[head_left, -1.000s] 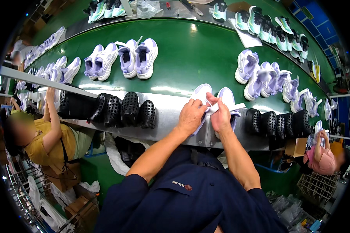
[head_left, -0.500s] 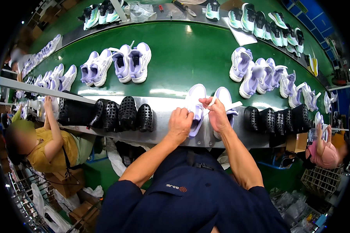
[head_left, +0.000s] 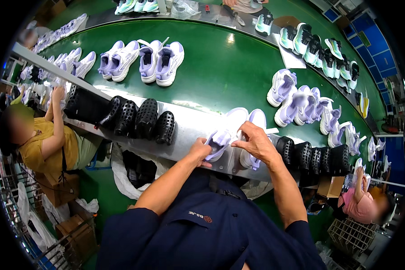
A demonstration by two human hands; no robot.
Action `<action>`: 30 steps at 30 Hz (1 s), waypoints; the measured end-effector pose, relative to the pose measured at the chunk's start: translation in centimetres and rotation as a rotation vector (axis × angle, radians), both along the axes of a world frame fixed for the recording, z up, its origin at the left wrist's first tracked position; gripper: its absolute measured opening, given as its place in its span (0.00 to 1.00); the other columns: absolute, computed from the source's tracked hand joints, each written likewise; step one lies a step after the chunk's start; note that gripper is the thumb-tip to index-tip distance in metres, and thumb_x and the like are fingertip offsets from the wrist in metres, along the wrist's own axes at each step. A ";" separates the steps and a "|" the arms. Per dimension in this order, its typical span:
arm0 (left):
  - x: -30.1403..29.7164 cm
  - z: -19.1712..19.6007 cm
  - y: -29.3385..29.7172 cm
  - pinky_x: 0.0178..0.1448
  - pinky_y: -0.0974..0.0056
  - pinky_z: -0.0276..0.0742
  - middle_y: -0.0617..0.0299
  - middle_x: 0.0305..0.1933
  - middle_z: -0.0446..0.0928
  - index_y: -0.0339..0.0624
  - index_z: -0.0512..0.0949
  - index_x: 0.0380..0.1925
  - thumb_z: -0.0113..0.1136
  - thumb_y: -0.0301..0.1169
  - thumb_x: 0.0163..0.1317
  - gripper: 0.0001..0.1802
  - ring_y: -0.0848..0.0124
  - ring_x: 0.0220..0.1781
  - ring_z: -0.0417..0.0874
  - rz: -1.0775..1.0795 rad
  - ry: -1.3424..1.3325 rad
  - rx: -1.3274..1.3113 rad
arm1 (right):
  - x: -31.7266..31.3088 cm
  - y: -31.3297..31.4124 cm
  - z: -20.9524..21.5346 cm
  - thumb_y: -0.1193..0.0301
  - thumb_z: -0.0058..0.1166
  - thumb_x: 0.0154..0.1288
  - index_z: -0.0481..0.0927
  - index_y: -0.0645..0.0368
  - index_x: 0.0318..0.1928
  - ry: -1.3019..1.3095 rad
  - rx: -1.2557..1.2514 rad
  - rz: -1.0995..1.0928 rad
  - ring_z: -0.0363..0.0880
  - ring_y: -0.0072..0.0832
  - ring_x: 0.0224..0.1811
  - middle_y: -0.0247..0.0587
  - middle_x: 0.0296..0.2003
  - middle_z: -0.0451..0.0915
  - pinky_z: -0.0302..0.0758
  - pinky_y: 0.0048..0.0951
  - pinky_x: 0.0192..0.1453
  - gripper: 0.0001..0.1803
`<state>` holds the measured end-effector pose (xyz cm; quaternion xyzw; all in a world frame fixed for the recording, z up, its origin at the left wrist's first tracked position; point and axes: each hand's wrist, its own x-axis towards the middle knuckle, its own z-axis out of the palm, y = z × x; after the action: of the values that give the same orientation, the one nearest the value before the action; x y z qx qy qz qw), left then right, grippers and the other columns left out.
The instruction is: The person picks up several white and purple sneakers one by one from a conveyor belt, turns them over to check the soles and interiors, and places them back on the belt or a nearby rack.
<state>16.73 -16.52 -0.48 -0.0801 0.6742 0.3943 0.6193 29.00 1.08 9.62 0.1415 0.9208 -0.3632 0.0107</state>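
Note:
A pair of white and lilac sneakers lies on the metal ledge in front of me. My left hand grips the heel end of the left sneaker. My right hand rests on the right sneaker, fingers pinched at its opening near the tongue. Both forearms come up from my dark blue shirt.
Black perforated shoe lasts stand to the left and more to the right on the ledge. The green conveyor belt carries several lilac sneaker pairs. A person in yellow works at left, another in pink at right.
Both hands stay on the sneaker pair. My left hand has slid down to the heel of the left sneaker and my right fingers have pinched in at the other one.

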 end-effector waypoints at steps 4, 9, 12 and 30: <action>0.2 -1.9 -1.5 0.56 0.54 0.80 0.42 0.59 0.71 0.45 0.73 0.60 0.56 0.13 0.51 0.33 0.47 0.49 0.82 -0.216 0.883 0.120 | 1.5 -0.5 1.4 0.74 0.69 0.61 0.79 0.65 0.39 -0.081 -0.505 -0.116 0.82 0.18 0.28 0.35 0.26 0.83 0.77 0.21 0.32 0.11; -2.6 5.6 -1.7 0.65 0.51 0.72 0.39 0.61 0.66 0.49 0.74 0.61 0.56 0.11 0.45 0.38 0.40 0.60 0.73 -0.371 1.308 0.350 | 1.9 -2.5 4.1 0.74 0.62 0.66 0.80 0.65 0.36 0.029 -0.435 -0.057 0.82 0.27 0.28 0.40 0.28 0.83 0.76 0.28 0.34 0.07; -4.1 7.7 -1.5 0.67 0.49 0.71 0.38 0.62 0.66 0.49 0.74 0.60 0.55 0.11 0.43 0.39 0.39 0.62 0.71 -0.448 1.431 0.448 | 1.6 -2.9 5.0 0.73 0.61 0.67 0.80 0.65 0.36 0.159 -0.256 0.039 0.81 0.32 0.29 0.41 0.28 0.81 0.75 0.31 0.35 0.07; -4.4 10.1 -1.6 0.61 0.50 0.75 0.43 0.62 0.67 0.54 0.77 0.58 0.59 0.14 0.46 0.36 0.44 0.57 0.72 -0.665 1.493 0.561 | -1.5 -4.2 4.2 0.66 0.55 0.70 0.78 0.65 0.32 -0.003 -0.196 0.037 0.77 0.48 0.28 0.51 0.25 0.77 0.71 0.43 0.34 0.14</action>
<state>12.33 -18.16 9.60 0.5572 0.7708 0.2939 0.0946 27.51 -3.11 13.80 0.1231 0.8832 -0.4513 0.0325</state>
